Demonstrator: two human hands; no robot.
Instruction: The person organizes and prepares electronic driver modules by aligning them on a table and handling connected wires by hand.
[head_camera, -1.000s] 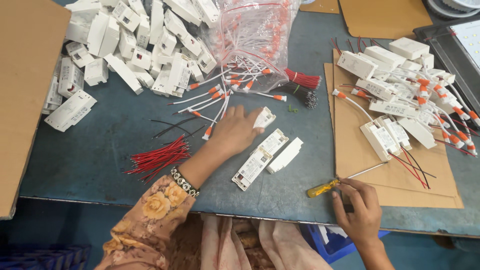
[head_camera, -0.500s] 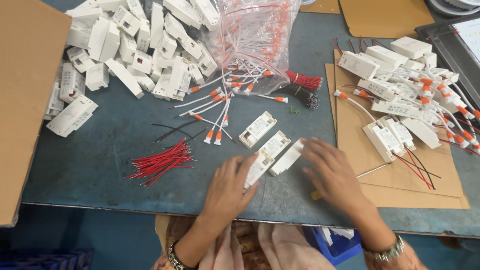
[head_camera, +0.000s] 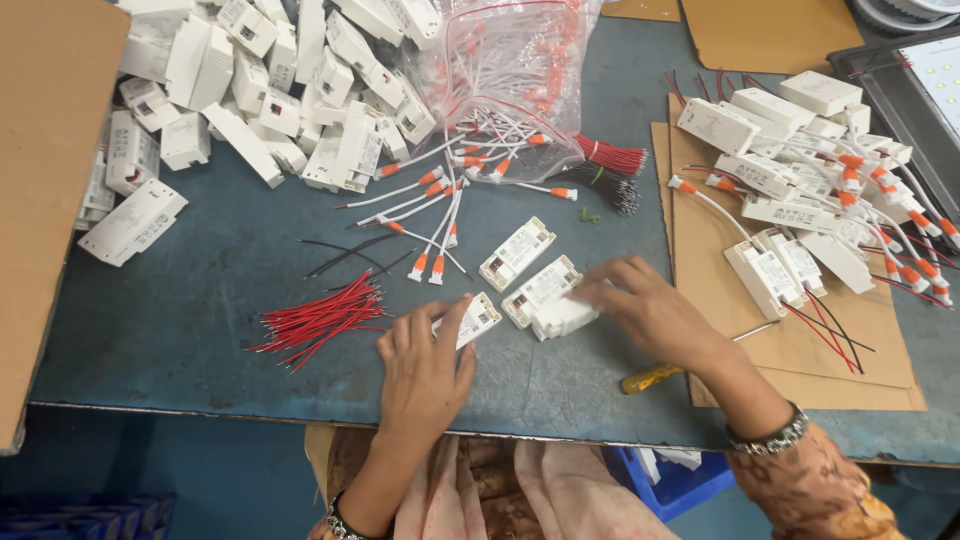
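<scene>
My left hand (head_camera: 425, 375) lies on the blue-grey table (head_camera: 180, 340), thumb and forefinger pinching a small white labelled module (head_camera: 474, 320). My right hand (head_camera: 655, 315) reaches in from the right, its fingertips gripping a plain white casing (head_camera: 560, 318). Between the hands lies a second labelled module (head_camera: 540, 288), and a third (head_camera: 517, 252) sits just beyond it. A bundle of short red wires (head_camera: 320, 320) is spread left of my left hand. A yellow-handled screwdriver (head_camera: 650, 378) lies under my right wrist.
A heap of white casings (head_camera: 250, 90) fills the far left. A clear bag (head_camera: 510, 70) spills white leads with orange ends (head_camera: 440, 220). Wired modules (head_camera: 790, 190) cover a cardboard sheet (head_camera: 800, 350) at right. A cardboard box (head_camera: 40, 200) stands at left, loose black wires (head_camera: 350, 255) mid-table.
My right hand left the screwdriver and came over to the casing. My left hand pulled back from the far module and drew one module toward the table's front edge.
</scene>
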